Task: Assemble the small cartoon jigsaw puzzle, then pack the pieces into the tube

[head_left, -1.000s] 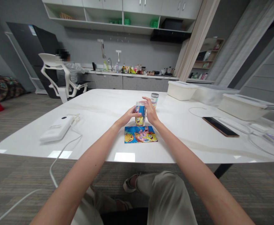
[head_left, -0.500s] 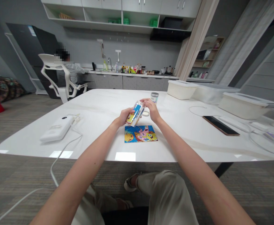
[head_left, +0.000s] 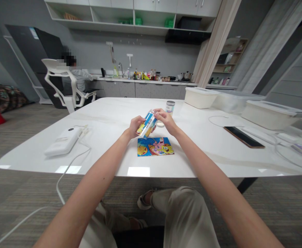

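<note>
Both hands hold a clear cylindrical container (head_left: 147, 125) with a blue and yellow cartoon print, tilted so its top leans to the right. My left hand (head_left: 134, 125) wraps its lower end. My right hand (head_left: 164, 119) grips its upper end. Just below them a flat cartoon picture (head_left: 154, 146) lies on the white table (head_left: 109, 120). A small round lid (head_left: 161, 124) lies on the table under my right hand. A small jar with a dark lid (head_left: 170, 107) stands just beyond my right hand.
A white device with a cable (head_left: 62, 142) lies at the left. A dark phone (head_left: 243, 136) and white cables lie at the right, with several white lidded boxes (head_left: 200, 97) behind. A person sits in a white chair (head_left: 63, 84) by the kitchen counter.
The container stood upright a second ago; it has since been lifted and tilted to the right between both hands. The small lid now shows on the table.
</note>
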Demonstrator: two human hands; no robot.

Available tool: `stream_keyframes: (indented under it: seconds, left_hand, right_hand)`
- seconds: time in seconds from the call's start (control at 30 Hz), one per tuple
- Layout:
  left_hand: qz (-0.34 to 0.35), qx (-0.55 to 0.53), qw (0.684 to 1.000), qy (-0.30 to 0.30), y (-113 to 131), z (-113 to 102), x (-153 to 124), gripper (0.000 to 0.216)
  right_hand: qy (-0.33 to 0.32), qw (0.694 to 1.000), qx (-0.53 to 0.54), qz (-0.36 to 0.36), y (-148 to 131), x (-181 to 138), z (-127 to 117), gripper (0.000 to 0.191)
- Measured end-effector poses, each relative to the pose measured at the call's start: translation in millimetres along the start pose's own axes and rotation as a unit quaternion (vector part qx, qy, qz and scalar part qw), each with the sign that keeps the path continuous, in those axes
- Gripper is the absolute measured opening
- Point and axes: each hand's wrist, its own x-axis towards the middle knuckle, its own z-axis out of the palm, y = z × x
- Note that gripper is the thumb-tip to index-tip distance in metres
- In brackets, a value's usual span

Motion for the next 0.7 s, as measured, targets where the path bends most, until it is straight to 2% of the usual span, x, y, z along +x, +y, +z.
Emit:
stream_keyframes:
  seconds: [0.23,0.53,0.6,0.7]
  left_hand:
    - [-0.004,0.012,1.0,0.009,1,3,-2,0.046]
    - [-0.03,0.03,0.999,0.015,0,2,-2,0.043]
    - [-0.026,0.03,0.999,0.027,1,3,-2,0.043]
    - [-0.009,0.023,0.998,0.062,3,6,-1,0.043]
  right_hand:
    - [-0.006,0.999,-0.035,0.026,-4,0,1,0.055]
    - [-0.02,0.999,0.006,0.028,-7,-2,3,0.051]
    - [-0.01,0.999,0.016,0.038,-2,0,5,0.05]
    - [0.037,0.996,0.042,0.075,8,3,5,0.046]
